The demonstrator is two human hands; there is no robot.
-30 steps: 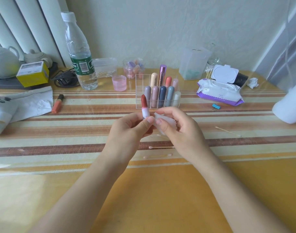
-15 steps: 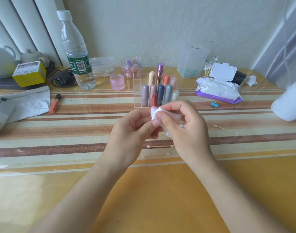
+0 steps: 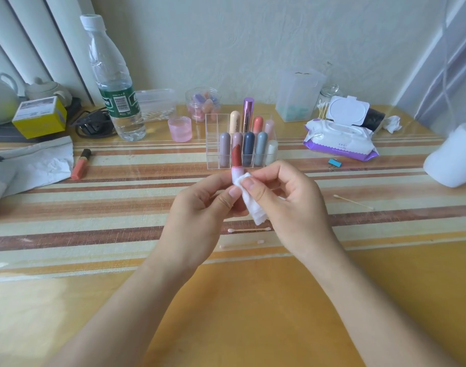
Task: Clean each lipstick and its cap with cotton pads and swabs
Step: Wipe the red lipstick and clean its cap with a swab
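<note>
1. The open lipstick (image 3: 236,158) stands nearly upright above the table (image 3: 253,308), held in mid-air in front of the clear rack (image 3: 212,128). Its red bullet is wound out and bare above a pale pink tube.
2. The left hand (image 3: 200,210) holds the tube low down, its fingers (image 3: 226,199) curled tight round the base.
3. The right hand (image 3: 292,205) pinches a folded white cotton pad (image 3: 256,211) between thumb and forefinger. The pad's upper corner is pressed against the pink collar just below the bullet.
4. Judged from this, the step in hand is wiping the tube's rim. No cap for this lipstick can be made out.
5. Main risk: the pad sits right beside the soft bullet. A wipe that slides upward, or too hard a squeeze, could smear, dent or snap it and put colour on the thumb.
6. A smaller risk is that the thin tube twists or slips in the left hand's grip under sideways pressure from the pad.
7. Two cotton swabs (image 3: 249,230) lie on the table below the hands, and another (image 3: 353,202) lies to the right.
8. Capped lipsticks (image 3: 249,148) stand in the rack, so most of the job looks undone.
</note>
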